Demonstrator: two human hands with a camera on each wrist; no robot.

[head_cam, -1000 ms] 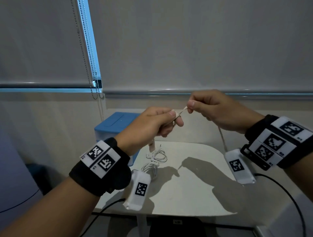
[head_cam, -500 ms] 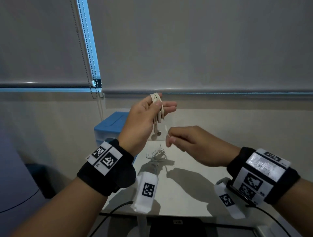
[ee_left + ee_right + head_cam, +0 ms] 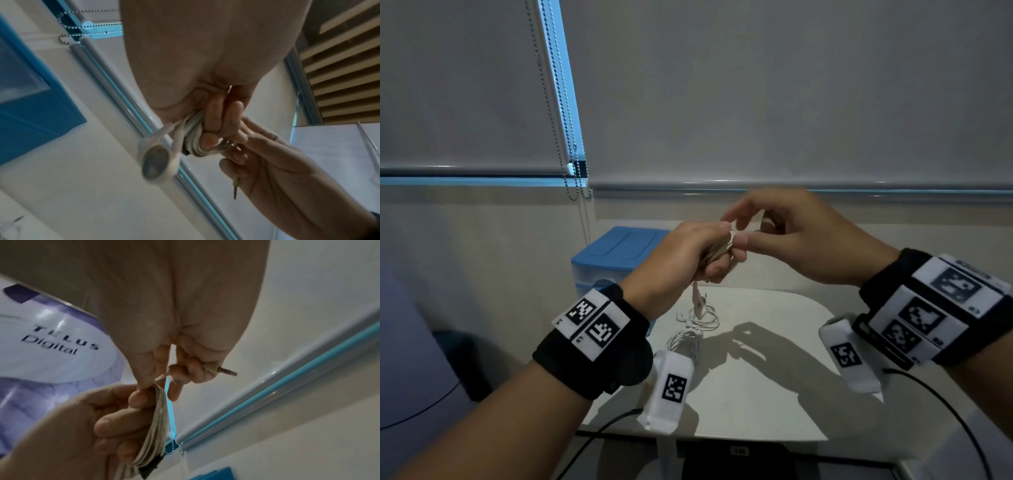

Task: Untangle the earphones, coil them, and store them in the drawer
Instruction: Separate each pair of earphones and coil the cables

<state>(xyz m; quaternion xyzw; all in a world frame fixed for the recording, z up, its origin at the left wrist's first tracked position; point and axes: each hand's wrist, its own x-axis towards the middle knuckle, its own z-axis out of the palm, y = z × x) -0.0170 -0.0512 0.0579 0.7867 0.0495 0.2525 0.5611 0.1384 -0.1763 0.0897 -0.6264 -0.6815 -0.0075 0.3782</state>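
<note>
Apparently coiled earphones (image 3: 717, 251) within left hand (image 3: 681, 253) grip, plug rightward.

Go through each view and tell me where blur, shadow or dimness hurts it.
Head view: dim room, hard shadows of both arms across the table, hands fairly sharp. Left wrist view: the dangling earbud is smeared and out of focus. Right wrist view: the coiled cable and the jack plug read clearly; the printed banner is motion-blurred.

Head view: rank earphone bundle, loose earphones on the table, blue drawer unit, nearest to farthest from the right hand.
From the right hand:
1. earphone bundle, touching its fingertips, gripped by the left hand.
2. loose earphones, below on the table.
3. blue drawer unit, far left.
</note>
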